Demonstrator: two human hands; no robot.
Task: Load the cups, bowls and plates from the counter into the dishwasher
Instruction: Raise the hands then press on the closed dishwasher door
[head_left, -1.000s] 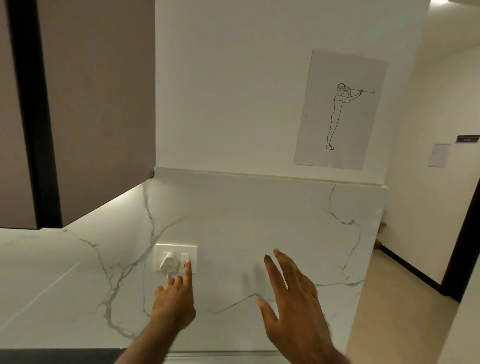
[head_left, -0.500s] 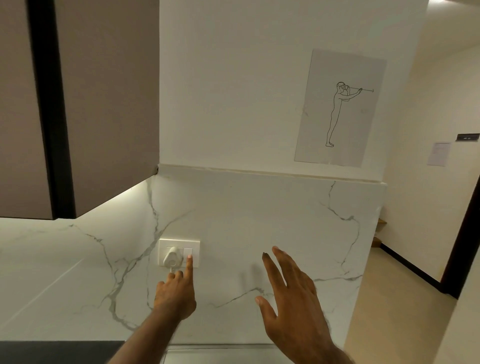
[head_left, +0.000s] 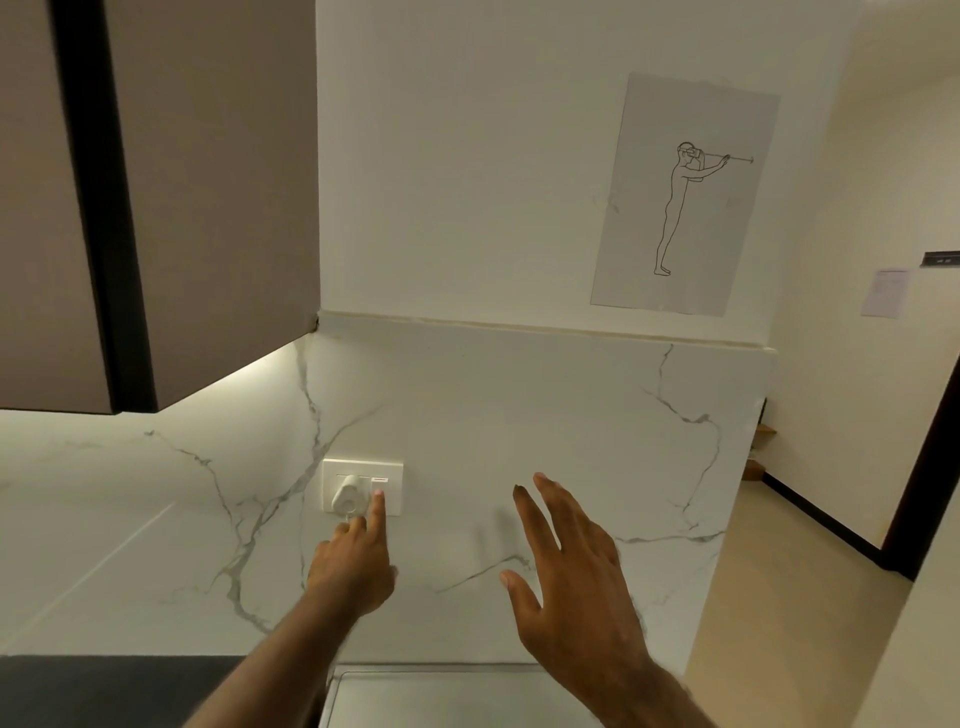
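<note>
Nothing is visibly moved: the wall switch (head_left: 381, 486) is still pressed by one straight finger of the left hand (head_left: 353, 566); the right hand (head_left: 569, 577) is held spread, nothing gripped.

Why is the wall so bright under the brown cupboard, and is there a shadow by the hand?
Head view: light from beneath the matte brown wall cupboard makes a bright glow on the white grey-veined marble wall; the right hand throws a faint soft shadow on that marble, left of its fingers; the wide lens tilts the cupboard's straight edges.
</note>
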